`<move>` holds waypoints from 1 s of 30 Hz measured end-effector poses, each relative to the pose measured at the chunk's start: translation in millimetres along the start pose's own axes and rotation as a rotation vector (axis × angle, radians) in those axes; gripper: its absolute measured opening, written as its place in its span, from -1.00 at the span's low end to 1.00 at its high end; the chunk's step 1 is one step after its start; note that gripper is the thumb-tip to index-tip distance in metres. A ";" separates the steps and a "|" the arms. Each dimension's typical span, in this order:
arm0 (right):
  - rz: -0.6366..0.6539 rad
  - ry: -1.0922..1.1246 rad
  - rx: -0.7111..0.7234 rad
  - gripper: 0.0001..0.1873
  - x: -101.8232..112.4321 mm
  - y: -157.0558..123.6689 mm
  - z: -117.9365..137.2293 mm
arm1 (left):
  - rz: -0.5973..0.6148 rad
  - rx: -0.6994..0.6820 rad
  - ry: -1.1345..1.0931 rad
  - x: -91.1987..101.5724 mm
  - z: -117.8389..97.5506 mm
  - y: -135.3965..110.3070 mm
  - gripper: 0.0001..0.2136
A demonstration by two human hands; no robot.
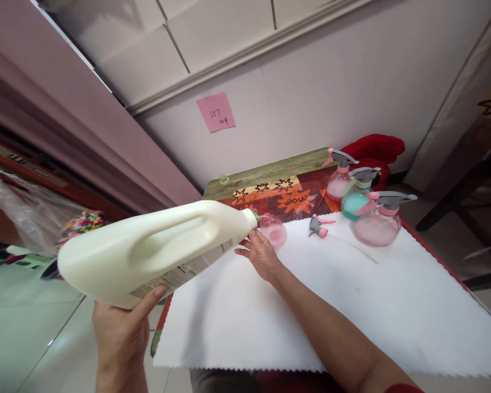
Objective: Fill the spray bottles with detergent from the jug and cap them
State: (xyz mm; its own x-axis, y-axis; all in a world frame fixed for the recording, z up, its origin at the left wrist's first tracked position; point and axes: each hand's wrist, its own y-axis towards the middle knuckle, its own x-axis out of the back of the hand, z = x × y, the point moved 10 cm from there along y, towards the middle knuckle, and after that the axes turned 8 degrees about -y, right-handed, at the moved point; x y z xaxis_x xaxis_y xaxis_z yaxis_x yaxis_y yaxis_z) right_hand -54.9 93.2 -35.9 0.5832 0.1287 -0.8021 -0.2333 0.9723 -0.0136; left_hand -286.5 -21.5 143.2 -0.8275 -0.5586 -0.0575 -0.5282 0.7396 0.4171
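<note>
A large pale-green detergent jug [106, 251] lies tilted nearly on its side, its neck toward the right. My left hand [125, 327] grips the lower part from beneath, the thumb along the label. At the neck, my right hand [265, 256] has its thumb and index finger closed against the spout while the other fingers stick out. The spout points at the mouth of a small round pink spray bottle [277, 234], partly hidden behind my right hand. To the right, a detached grey-and-pink trigger sprayer [319, 226] rests on the white cloth [245, 327].
Several filled spray bottles are at the table's right: one pink [378, 228], one teal [354, 204], another pink [337, 184]. A green cap [224, 179] sits on the far table edge [265, 166]. A pink note [216, 112] is on the wall; a plastic bag [28, 213] lies left.
</note>
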 end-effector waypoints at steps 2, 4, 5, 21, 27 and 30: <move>0.000 -0.005 0.001 -0.54 0.1 0.1 -0.1 | 0.006 -0.004 -0.004 -0.2 -0.8 -0.4 -0.39; -0.001 -0.006 -0.001 -0.53 0.3 0.1 -0.4 | 0.007 -0.006 -0.004 0.2 -1.1 -0.4 -0.40; -0.001 -0.005 -0.001 -0.53 0.2 0.1 -0.4 | 0.009 -0.004 -0.005 0.2 -1.0 -0.3 -0.40; -0.003 0.000 -0.002 -0.53 0.5 0.2 -0.7 | 0.012 0.000 -0.006 -3.6 -4.4 -0.4 -0.42; 0.005 -0.005 -0.003 -0.54 0.1 0.2 -1.1 | 0.016 -0.016 0.034 -3.3 -6.8 -0.2 -0.44; 0.013 -0.008 -0.001 -0.54 -0.5 0.2 -0.9 | 0.012 -0.007 0.031 -0.4 -4.8 0.5 -0.41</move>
State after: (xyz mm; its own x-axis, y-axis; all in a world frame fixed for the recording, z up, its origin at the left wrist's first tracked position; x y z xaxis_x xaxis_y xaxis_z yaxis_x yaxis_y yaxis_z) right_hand -55.9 93.1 -36.0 0.5866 0.1427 -0.7972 -0.2418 0.9703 -0.0042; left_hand -285.5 -22.8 147.8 -0.8273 -0.5613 -0.0247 -0.5172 0.7437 0.4235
